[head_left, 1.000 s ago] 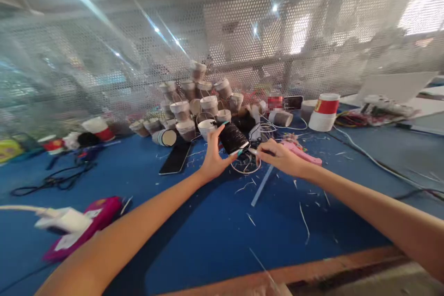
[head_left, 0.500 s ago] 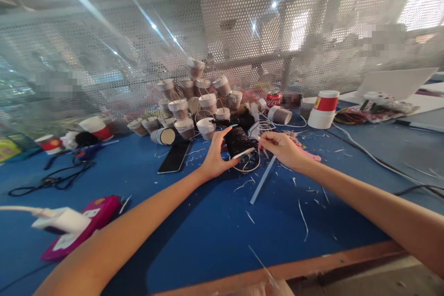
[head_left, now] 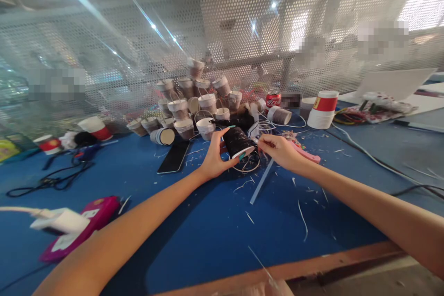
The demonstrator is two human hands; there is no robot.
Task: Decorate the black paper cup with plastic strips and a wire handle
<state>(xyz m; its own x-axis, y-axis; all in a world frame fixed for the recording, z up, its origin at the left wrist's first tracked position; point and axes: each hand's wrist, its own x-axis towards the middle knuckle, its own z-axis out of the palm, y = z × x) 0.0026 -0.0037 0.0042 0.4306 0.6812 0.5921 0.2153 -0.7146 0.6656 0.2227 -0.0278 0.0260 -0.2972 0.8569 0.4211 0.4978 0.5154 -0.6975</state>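
My left hand (head_left: pixel 215 159) is closed around a paper cup (head_left: pixel 237 141) wrapped in black cord. The cup is tilted, with its pale round end towards me and my thumb at that end. Beside the cup's right side my right hand (head_left: pixel 282 149) pinches a small whitish thing, perhaps a cord end, too small to make out. A loop of pale cord (head_left: pixel 247 171) hangs below the cup. Just under my right hand lies a translucent stick (head_left: pixel 261 185), and a pink handle-like thing (head_left: pixel 310 154) shows behind the right wrist.
Behind the hands, several small cord-wrapped cups with handles (head_left: pixel 179 109) are stacked. A phone (head_left: pixel 173 157) lies left of them. Further left sits a purple power strip (head_left: pixel 104 210) with a white plug. Stacked paper cups (head_left: pixel 319 119) and a red can (head_left: pixel 273 100) stand right. Cord scraps litter the blue table (head_left: pixel 208 236).
The black-wrapped cup has turned so more of its pale end faces me. My left thumb now lies further over that end, and my right hand has shifted slightly beside the cup.
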